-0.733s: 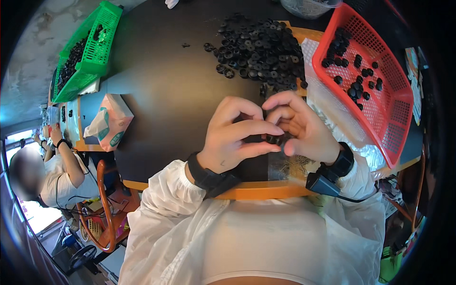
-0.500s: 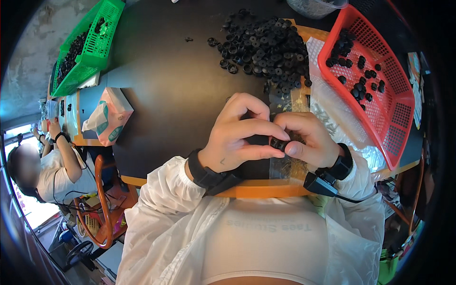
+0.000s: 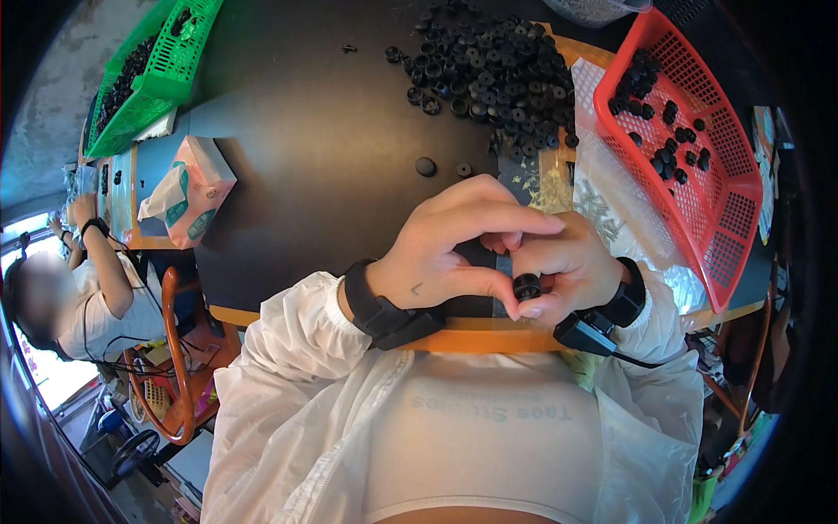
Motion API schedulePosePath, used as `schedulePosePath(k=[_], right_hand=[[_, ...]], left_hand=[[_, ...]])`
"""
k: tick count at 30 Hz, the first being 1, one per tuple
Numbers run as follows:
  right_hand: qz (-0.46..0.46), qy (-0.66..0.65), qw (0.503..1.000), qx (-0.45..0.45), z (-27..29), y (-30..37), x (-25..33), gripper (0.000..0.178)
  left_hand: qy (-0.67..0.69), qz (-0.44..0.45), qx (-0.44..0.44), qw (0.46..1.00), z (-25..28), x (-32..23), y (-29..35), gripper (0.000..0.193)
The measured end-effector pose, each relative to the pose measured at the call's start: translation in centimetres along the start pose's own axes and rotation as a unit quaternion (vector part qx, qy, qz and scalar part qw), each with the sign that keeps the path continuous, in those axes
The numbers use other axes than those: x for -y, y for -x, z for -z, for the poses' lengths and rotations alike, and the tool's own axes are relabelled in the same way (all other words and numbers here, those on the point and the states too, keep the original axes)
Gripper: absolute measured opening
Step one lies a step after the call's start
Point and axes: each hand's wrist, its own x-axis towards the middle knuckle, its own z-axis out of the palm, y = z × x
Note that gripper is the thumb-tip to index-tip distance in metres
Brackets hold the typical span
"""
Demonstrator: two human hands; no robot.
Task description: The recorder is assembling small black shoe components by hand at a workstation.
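Head view: right of centre, the right hand [image 3: 572, 262] pinched a small black part [image 3: 527, 286]; the left hand [image 3: 449, 240] arched loosely, thumb just beside it. Slackened fingers might have dropped it tableward.

Part of the round black piece [image 3: 526, 286] is hidden by the right hand [image 3: 572, 266], which is itself partly covered by the left hand [image 3: 441, 244]. The clear bowl [image 3: 602, 20] and green basket [image 3: 140, 113] are cut off at the top edge. The co-worker's head [image 3: 39, 293] is blurred; a tiny dark bit [image 3: 349, 49] on the table [image 3: 297, 131] cannot be identified.
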Motion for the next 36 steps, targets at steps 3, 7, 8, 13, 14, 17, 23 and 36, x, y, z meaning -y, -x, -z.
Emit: schedulePosePath(k=[3,7,8,13,14,17,23,36], right_hand=[[0.007,0.015,1.000,0.012,0.3,0.0,0.2,0.026],[0.036,0.060,0.998,-0.001,0.4,0.1,0.0,0.028],[0.055,0.112,0.992,0.017,0.7,0.1,0.1,0.029],[0.107,0.457,0.874,-0.123,3.1,0.5,3.6,0.026],[0.103,0.499,0.838,-0.196,3.8,0.7,4.3,0.025],[-0.003,0.620,0.742,-0.256,5.3,0.7,6.2,0.027],[-0.031,0.640,0.710,-0.292,4.2,-0.5,6.3,0.034],[-0.088,0.530,0.831,-0.144,0.9,-1.4,0.1,0.025]], left_hand=[[-0.005,-0.025,0.026,0.999,0.2,0.5,0.1,0.057],[-0.004,-0.018,0.023,1.000,0.3,0.0,-0.4,0.056],[-0.054,-0.051,0.027,0.997,0.7,-0.3,-0.8,0.055],[-0.356,-0.115,0.023,0.927,6.0,-0.6,-1.4,0.049],[-0.404,-0.091,0.016,0.910,6.9,-0.9,-1.3,0.049],[-0.448,-0.014,0.012,0.894,7.9,-0.7,-1.0,0.041],[-0.463,0.029,0.041,0.885,8.1,0.4,-0.7,0.032],[-0.316,0.042,0.018,0.948,5.3,0.2,-0.4,0.024]])
